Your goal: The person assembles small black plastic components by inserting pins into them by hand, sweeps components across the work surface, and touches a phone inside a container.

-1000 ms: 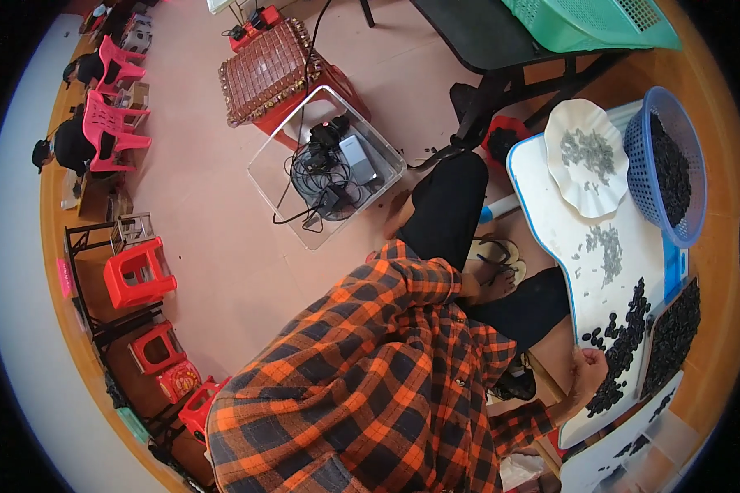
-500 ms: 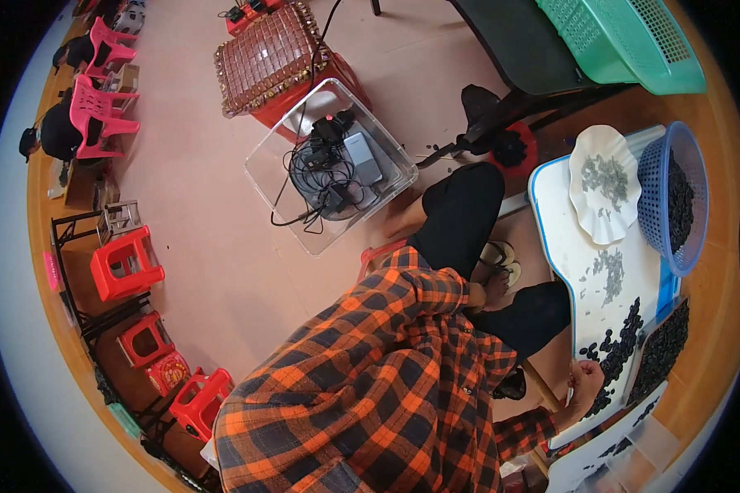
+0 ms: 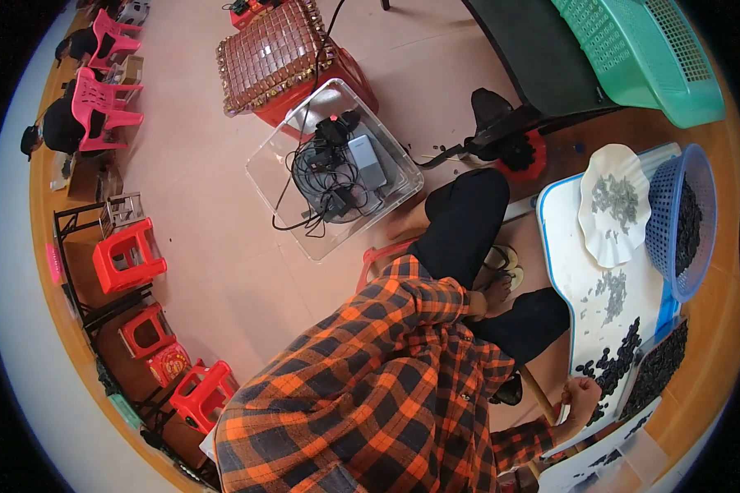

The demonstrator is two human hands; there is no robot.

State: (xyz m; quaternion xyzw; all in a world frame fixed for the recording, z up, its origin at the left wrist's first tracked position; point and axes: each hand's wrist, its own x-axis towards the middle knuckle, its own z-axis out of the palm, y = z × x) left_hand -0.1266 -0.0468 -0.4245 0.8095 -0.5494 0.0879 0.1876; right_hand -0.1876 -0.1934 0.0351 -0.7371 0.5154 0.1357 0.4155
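Observation:
My right hand [image 3: 582,397] is at the near edge of the white tabletop [image 3: 561,238], fingers closed in a pinch. What they hold, if anything, is too small to make out. Beside that hand lies a loose spread of small, dark, seed-like pieces [image 3: 612,366]. My left hand [image 3: 477,306] rests low by my leg, coming out of the plaid sleeve; its fingers are mostly hidden. Farther along the tabletop are a scatter of grey bits [image 3: 611,296], a white wavy-edged dish [image 3: 592,222] with more grey bits, and a blue perforated basket [image 3: 659,222] of dark pieces.
A tray of dark pieces [image 3: 658,370] lies beyond my right hand. A green basket [image 3: 633,66] sits on a black table [image 3: 543,74]. On the floor are a clear bin [image 3: 403,177] of cables, a cushioned red stool [image 3: 275,57], and several red stools [image 3: 127,256] at left.
The view has shifted slightly. My right hand has drawn a little back from the dark pieces toward the table's near edge, fingers still closed. My left hand stays by my leg.

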